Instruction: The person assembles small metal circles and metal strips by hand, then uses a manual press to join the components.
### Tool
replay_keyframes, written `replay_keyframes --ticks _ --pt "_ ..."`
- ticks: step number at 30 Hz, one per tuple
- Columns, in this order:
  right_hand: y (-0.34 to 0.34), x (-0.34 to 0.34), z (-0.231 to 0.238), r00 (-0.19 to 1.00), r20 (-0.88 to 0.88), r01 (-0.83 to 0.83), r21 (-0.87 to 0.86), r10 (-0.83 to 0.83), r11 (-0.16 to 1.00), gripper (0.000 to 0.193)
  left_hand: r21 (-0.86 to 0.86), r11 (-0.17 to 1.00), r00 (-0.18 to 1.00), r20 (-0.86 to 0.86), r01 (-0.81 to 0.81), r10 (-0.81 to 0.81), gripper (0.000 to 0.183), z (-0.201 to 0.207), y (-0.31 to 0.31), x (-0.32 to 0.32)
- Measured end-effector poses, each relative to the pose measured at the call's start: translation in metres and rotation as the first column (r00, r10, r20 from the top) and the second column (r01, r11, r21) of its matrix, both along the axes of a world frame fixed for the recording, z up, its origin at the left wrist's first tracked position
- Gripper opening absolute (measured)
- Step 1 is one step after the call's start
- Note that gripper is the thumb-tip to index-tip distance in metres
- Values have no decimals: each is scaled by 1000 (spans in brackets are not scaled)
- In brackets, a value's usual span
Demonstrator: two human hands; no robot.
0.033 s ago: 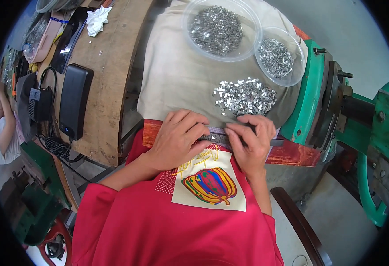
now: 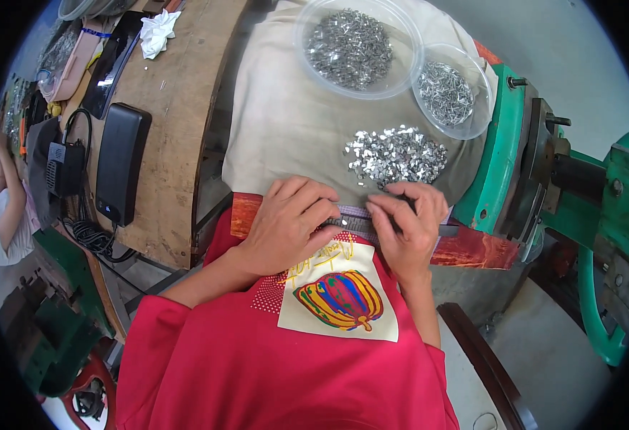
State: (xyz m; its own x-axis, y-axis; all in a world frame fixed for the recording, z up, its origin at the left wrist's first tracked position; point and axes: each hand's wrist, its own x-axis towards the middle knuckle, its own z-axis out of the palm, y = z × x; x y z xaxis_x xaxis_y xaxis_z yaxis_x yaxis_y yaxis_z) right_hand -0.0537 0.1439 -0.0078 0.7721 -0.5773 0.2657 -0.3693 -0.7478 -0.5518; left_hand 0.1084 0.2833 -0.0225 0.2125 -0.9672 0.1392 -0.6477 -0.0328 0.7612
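Observation:
A dark, narrow slotted metal strip (image 2: 356, 225) lies across the near edge of the work surface, with a small silvery piece on it. My left hand (image 2: 289, 218) rests over its left end, fingers curled on the far side and thumb on the near side. At the strip's right part, my right hand (image 2: 409, 222) has its thumb and index fingertips close together; whether a tiny piece is between them cannot be made out. Just beyond my right hand is a heap of small shiny metal pieces (image 2: 397, 156) on a grey-beige cloth (image 2: 271, 122).
Two clear round tubs, a larger tub (image 2: 416, 61) and a smaller tub (image 2: 481, 127), hold small metal parts. Green machinery (image 2: 497, 154) stands at right. On the wooden table (image 2: 178, 129) at left lie a black case (image 2: 123, 163) and cables. Another person's arm (image 2: 13, 186) shows far left.
My right hand has shifted very slightly to the right, its thumb and index fingertips now closer together. My left hand and the metal heap have not visibly moved.

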Motion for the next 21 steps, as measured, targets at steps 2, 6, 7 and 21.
replay_keyframes --ticks 2,6,7,21 --pt "-6 5 -1 999 -20 24 -63 -25 998 18 -8 1000 1000 15 -6 6 21 -1 -2 -2" --pt "-9 17 -6 999 -52 -9 -106 4 994 16 -20 1000 999 43 -1 2 23 -1 -3 -2" --pt "-9 19 -6 999 -52 -10 -106 5 994 16 -38 999 998 62 2 0 22 -1 -3 -3" --pt "-2 20 -3 997 -72 28 -73 -34 997 16 -31 995 990 113 91 -87 25 4 -2 3"
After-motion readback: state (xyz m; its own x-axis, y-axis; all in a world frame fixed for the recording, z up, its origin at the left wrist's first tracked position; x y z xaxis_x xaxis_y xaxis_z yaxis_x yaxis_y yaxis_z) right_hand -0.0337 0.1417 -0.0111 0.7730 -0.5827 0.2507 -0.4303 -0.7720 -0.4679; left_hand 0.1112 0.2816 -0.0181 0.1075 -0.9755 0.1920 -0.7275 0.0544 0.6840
